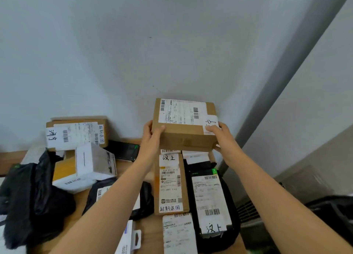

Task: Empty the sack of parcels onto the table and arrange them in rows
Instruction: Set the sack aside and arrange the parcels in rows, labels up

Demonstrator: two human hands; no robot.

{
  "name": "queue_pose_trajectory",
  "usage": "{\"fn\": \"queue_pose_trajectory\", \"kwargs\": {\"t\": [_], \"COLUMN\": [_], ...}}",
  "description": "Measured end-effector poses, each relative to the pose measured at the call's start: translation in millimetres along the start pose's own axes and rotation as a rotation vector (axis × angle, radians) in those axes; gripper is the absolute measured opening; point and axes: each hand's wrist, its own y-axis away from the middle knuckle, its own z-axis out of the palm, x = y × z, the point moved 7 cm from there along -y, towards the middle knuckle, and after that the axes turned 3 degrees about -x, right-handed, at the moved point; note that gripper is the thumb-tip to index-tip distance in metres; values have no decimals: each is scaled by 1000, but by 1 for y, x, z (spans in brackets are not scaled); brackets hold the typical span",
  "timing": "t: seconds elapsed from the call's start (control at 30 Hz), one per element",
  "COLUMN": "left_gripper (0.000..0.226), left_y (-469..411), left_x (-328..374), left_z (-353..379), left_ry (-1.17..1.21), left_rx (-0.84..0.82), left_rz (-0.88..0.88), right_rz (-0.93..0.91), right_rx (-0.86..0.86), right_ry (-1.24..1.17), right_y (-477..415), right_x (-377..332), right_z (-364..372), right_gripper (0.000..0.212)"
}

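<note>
I hold a brown cardboard box [186, 137] with a white shipping label above the far right part of the wooden table [131, 165]. My left hand [152, 135] grips its left side, thumb on the front face. My right hand [219, 133] grips its right side, fingers over a small handwritten label. Below the box lie a flat brown parcel [171, 185], a black bag parcel [210, 200] with a white label, and a white parcel [178, 234], side by side near the right edge.
At the back left stands a labelled brown box [76, 133], with a white box [95, 162] in front of it. Black plastic bags [32, 200] pile at the left. A dark flat parcel [124, 149] lies by the wall. The wall is close behind; the table's right edge drops off.
</note>
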Motion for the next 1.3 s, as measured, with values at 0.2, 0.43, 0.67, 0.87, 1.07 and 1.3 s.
{"fn": "queue_pose_trajectory", "kwargs": {"t": [0.2, 0.43, 0.67, 0.87, 1.07, 1.3], "left_gripper": [44, 42, 46, 47, 42, 53], "left_y": [20, 72, 103, 117, 118, 109], "left_x": [-10, -48, -75, -69, -91, -105], "left_z": [-1, -17, -19, -25, -21, -17], "left_ry": [30, 9, -25, -33, -62, -102], "left_rx": [17, -23, -128, -106, -142, -202], "left_rz": [-17, -34, -81, -9, -103, -160], "right_rz": [-89, -70, -24, -71, -17, 10], "right_rx": [103, 115, 157, 156, 159, 175], "right_ry": [60, 29, 28, 8, 23, 117], "right_y": [19, 65, 84, 101, 107, 100], "right_x": [7, 57, 81, 75, 100, 115], "right_z": [-8, -5, -8, -6, -7, -15], "right_gripper": [49, 41, 40, 36, 32, 43]}}
